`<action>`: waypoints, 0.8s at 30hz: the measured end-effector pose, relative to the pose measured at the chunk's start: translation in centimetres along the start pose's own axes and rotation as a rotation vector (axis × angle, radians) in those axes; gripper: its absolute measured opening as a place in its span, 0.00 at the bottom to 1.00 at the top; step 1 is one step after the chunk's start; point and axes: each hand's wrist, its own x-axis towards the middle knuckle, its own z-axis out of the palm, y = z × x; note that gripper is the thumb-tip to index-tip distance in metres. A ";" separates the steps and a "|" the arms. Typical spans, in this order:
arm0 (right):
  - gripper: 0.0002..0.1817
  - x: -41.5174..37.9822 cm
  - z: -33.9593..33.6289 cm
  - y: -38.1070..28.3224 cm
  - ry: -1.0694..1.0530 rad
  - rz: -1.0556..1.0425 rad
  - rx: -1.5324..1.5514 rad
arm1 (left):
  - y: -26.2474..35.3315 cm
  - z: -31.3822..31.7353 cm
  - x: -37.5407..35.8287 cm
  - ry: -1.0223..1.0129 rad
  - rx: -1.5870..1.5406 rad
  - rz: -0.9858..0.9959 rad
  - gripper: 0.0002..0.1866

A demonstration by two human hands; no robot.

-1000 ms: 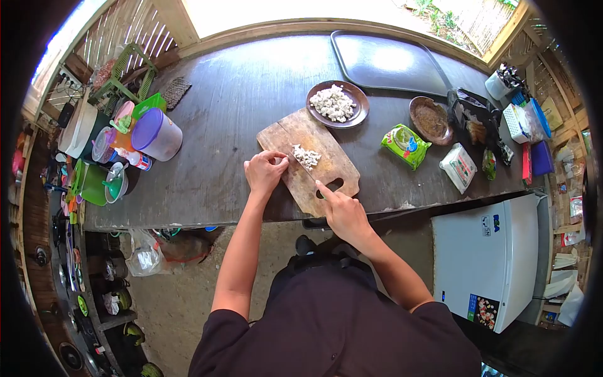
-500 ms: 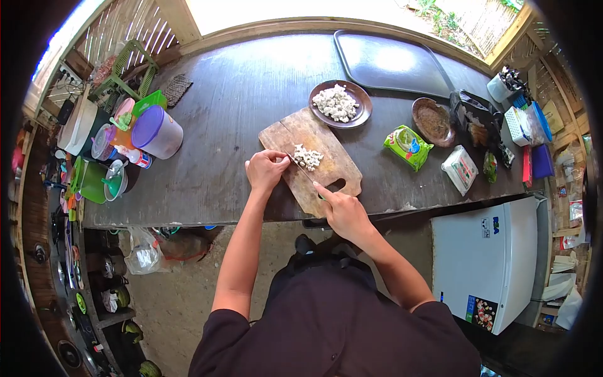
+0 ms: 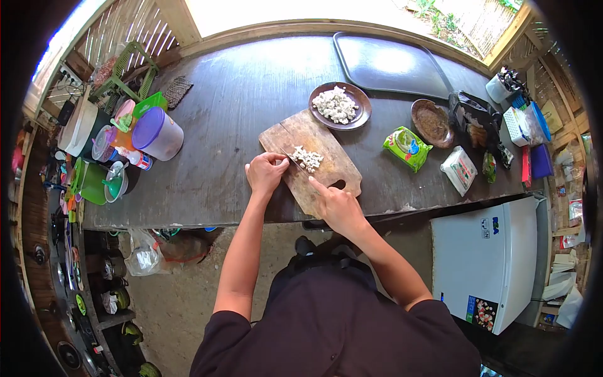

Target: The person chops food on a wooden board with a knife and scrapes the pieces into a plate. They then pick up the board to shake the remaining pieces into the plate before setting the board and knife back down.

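Note:
A wooden cutting board [image 3: 317,139] lies at a slant near the table's front edge, with small chopped white pieces [image 3: 307,158] on it. My right hand [image 3: 336,205] is wrapped round a knife, its index finger stretched along the top; the handle is hidden in the palm. The thin blade [image 3: 301,168] runs up and left beside the pieces. At the blade's tip end, my left hand [image 3: 266,171] pinches with thumb and fingers over the board's left edge; what it pinches is too small to tell. Beyond the board sits a brown plate [image 3: 360,118] of white pieces.
On the dark table [image 3: 220,125] stand a purple-lidded tub [image 3: 164,139] and other containers at left. A green packet [image 3: 408,148], a white packet [image 3: 460,171], a brown dish [image 3: 432,123] and a black bag [image 3: 474,116] lie right. A black tray [image 3: 396,63] lies behind.
My right hand has shifted slightly up and left with the knife, now covering more of the board's handle hole. My left hand has barely moved.

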 end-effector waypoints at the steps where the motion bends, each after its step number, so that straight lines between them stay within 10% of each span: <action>1: 0.27 -0.2 -0.4 -0.2 -0.023 0.024 -0.004 | 0.1 0.0 0.0 -0.005 0.002 0.002 0.12; 24: 0.27 -1.8 -0.3 0.4 0.020 -0.039 0.018 | -0.2 0.3 -0.1 0.018 0.040 0.090 0.11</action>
